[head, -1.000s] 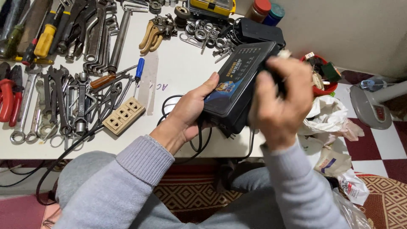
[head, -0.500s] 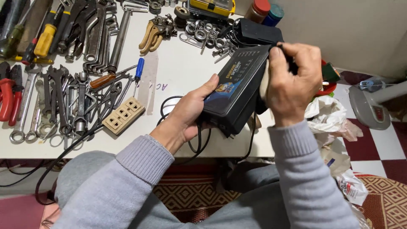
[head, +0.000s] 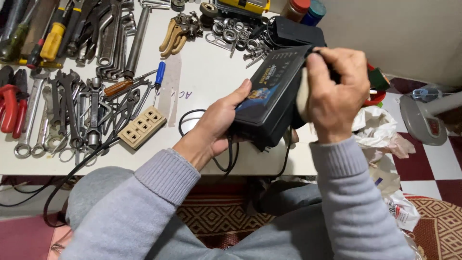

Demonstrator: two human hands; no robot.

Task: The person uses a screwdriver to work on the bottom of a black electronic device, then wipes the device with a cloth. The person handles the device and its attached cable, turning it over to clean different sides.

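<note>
I hold a black rectangular power adapter box [head: 269,98] tilted above the white table's [head: 207,72] front right corner. My left hand [head: 216,127] grips its near lower end, thumb along the left side. My right hand [head: 334,91] is closed over the box's far right edge, with a pale cloth or pad [head: 302,94] under its palm. Black cables [head: 226,159] hang from the box below my left hand.
Wrenches and spanners [head: 72,110], screwdrivers [head: 159,74], red pliers [head: 9,103], a beige power strip [head: 142,127], washers [head: 231,33], another black adapter [head: 293,31] and jars [head: 303,9] lie on the table. Crumpled plastic bags [head: 380,130] and a scale [head: 423,115] are at right.
My right hand has moved up along the box's right side from its near end to the far top edge. The left hand and the box have barely shifted.
</note>
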